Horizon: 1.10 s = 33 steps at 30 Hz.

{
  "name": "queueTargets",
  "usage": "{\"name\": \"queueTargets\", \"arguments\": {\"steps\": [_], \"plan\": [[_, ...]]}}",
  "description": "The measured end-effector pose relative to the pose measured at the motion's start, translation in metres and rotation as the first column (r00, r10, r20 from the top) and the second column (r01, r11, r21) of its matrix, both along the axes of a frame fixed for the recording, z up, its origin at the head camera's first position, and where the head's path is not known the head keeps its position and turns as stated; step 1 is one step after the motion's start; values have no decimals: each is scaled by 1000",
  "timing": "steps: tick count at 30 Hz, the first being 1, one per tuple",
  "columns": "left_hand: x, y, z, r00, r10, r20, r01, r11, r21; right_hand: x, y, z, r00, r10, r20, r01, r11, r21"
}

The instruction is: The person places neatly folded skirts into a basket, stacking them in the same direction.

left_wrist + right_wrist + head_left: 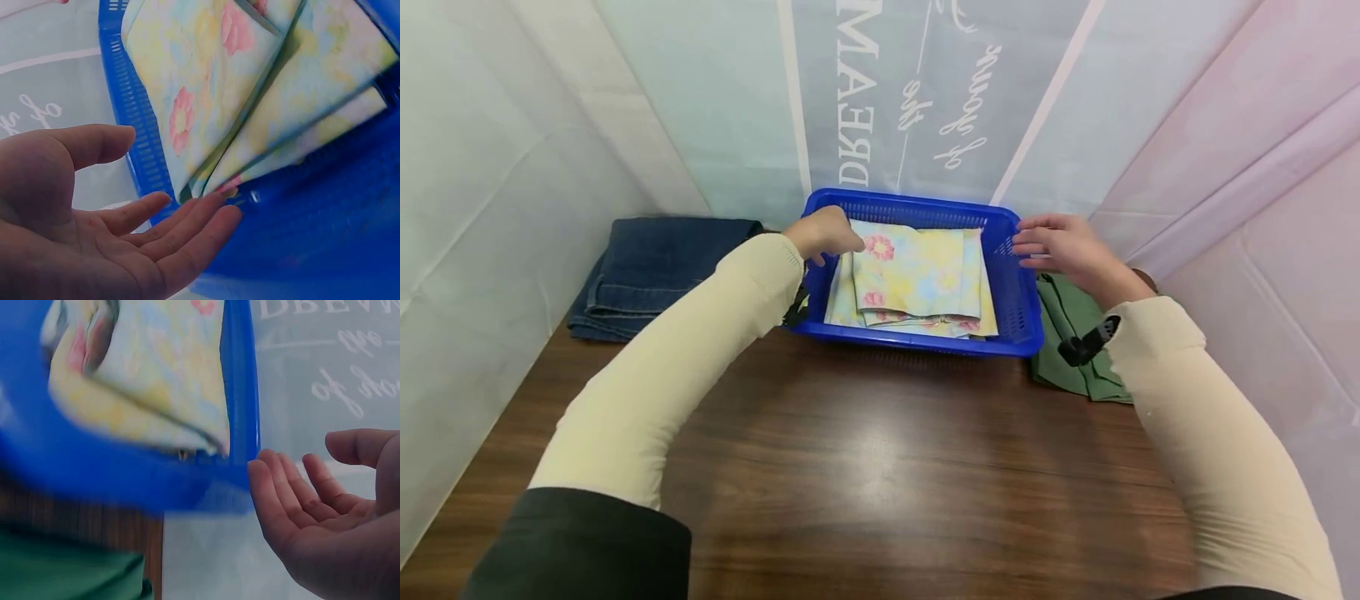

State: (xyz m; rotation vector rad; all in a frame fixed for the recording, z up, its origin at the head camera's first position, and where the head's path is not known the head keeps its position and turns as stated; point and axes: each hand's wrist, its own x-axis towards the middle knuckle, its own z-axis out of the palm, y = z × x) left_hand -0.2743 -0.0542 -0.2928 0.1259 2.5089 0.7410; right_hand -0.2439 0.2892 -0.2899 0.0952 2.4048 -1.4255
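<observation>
The floral cloth (917, 267) lies folded in a blue basket (1028, 337), which stands at the back of the wooden surface (880, 458) against a printed sheet (955, 100). Whether the layers belong to 1 piece or to 2 or more, I cannot tell.

The left hand (826, 233) is over the left end of the basket, near a back corner of the cloth. Its grip is loose and holds nothing: the thumb stands well apart from the 4 fingers, whose tips come very close to the cloth; contact is unclear. The right hand (1067, 248) is at the right end, fingertips by the rim, thumb apart, grip empty; I cannot tell whether it touches the plastic.

Folded jeans (655, 258) lie left of the basket, and a folded green garment (1075, 379) lies right of it.

The cloth looks light, soft and floppy, with nothing to break; its layers could slide or unfold if only the top is pinched. Better to slip fingers beneath the whole stack at 2 opposite sides. The basket looks light and fairly stiff, perhaps slightly slippery; its 2 end rims seem the best holds.
</observation>
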Motion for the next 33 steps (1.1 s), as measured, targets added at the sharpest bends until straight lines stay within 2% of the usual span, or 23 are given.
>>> {"name": "queueTargets", "arguments": {"steps": [3,5,8,12,14,19,23,27,33], "plan": [[2,-9,-2,995,-37,-90,38,999,10,3,16,-5,996,-5,-90,16,993,118],[5,-16,-3,988,-52,-143,57,998,29,5,28,-11,989,30,-146,3,975,223],[12,-23,-5,976,-85,-199,94,995,34,11,46,-21,968,110,-224,-14,920,392],[23,-27,-10,955,-127,-267,134,991,9,23,75,-42,943,189,-275,-15,847,532],[28,-28,-13,937,-154,-312,158,987,-13,31,92,-57,935,214,-282,-14,818,575],[44,-27,-19,882,-248,-401,235,969,-82,53,128,-99,932,267,-245,-45,757,652],[58,-28,-23,851,-292,-436,271,956,-111,69,142,-124,949,286,-136,-120,722,681],[68,-30,-27,835,-301,-461,280,953,-115,79,143,-139,957,283,-61,-164,704,691],[82,-34,-29,807,-312,-502,286,949,-129,93,137,-145,950,305,-65,-178,702,689]]}}
